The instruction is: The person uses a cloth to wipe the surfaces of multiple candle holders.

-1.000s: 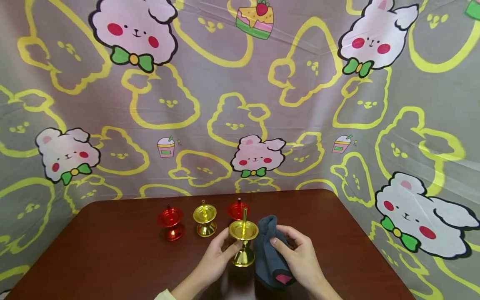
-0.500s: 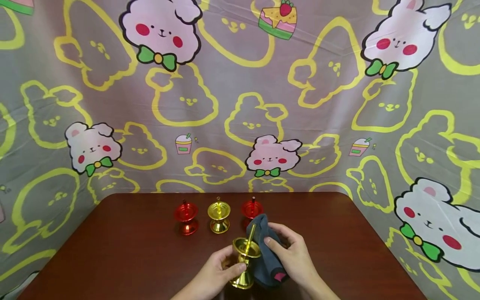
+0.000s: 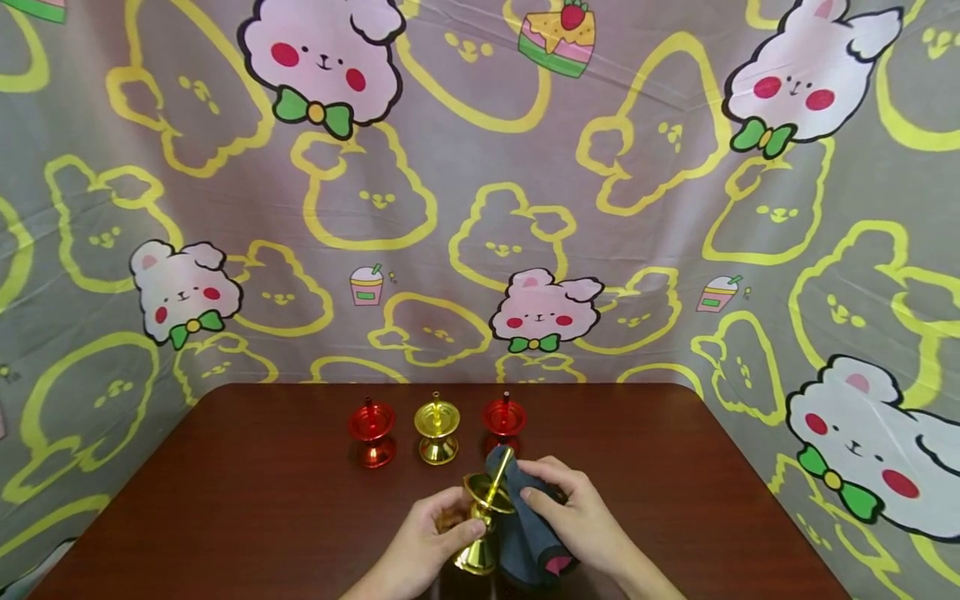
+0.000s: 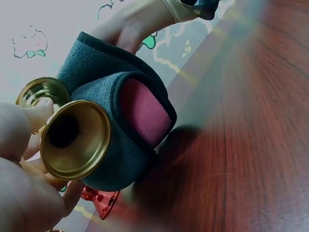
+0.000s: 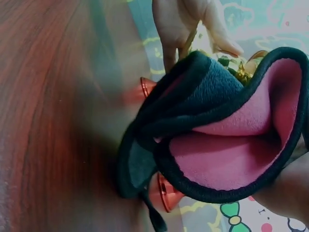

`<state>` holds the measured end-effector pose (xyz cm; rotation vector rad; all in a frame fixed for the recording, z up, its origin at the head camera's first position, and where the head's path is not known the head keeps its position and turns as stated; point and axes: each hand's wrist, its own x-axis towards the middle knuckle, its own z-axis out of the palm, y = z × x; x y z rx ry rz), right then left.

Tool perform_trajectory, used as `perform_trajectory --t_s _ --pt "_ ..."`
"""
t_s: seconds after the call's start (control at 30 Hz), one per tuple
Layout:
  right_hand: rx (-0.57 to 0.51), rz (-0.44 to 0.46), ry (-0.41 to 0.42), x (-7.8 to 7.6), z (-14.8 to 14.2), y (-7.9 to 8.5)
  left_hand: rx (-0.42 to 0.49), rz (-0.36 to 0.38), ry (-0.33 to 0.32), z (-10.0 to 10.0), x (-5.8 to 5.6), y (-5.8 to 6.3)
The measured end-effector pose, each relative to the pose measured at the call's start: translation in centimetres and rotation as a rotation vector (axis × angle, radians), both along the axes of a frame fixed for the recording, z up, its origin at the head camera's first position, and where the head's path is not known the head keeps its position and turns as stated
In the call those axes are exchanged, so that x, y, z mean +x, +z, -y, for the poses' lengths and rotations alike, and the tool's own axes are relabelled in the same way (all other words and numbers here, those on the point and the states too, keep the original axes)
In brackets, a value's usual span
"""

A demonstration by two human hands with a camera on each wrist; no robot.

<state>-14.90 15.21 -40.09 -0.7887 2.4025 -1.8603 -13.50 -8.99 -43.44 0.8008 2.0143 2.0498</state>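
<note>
The left hand [image 3: 429,533] had its fingers curled round the waist of a tilted gold candle holder [image 3: 485,517]; the right hand [image 3: 581,510] pinched a blue-grey cloth [image 3: 531,525] beside it. Beyond the fingers, two red holders [image 3: 372,425] flanked another gold holder [image 3: 437,419] on the surface [image 3: 262,500]. Only the left wrist view showed the held base's hollow underside [image 4: 87,140]; the right wrist view bared broad pink lining [image 5: 227,157], a mere patch from the head

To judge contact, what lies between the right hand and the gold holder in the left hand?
The blue-grey cloth, gripped in the right hand, lies between; the head view shows it.
</note>
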Motion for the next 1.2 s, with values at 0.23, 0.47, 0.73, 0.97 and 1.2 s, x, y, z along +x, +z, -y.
perform_trajectory --t_s 0.23,0.47,0.73,0.97,1.2 --pt "0.102 -0.026 0.076 -0.3 -0.3 0.6 -0.011 -0.01 -0.009 -0.1 0.1 -0.1" --pt "0.187 0.021 0.183 -0.4 -0.9 1.5 -0.029 -0.055 -0.065 -0.2 0.3 -0.6" --pt "0.247 0.045 0.17 -0.4 -0.8 1.9 -0.104 -0.118 0.03 -0.5 0.5 -1.0" --pt "0.269 0.048 0.111 -0.3 -0.4 1.9 -0.215 -0.21 0.202 -1.1 0.4 -1.2" --pt "0.275 0.069 0.018 -0.3 0.0 1.6 -0.291 -0.407 0.403 -2.1 0.1 -1.5"
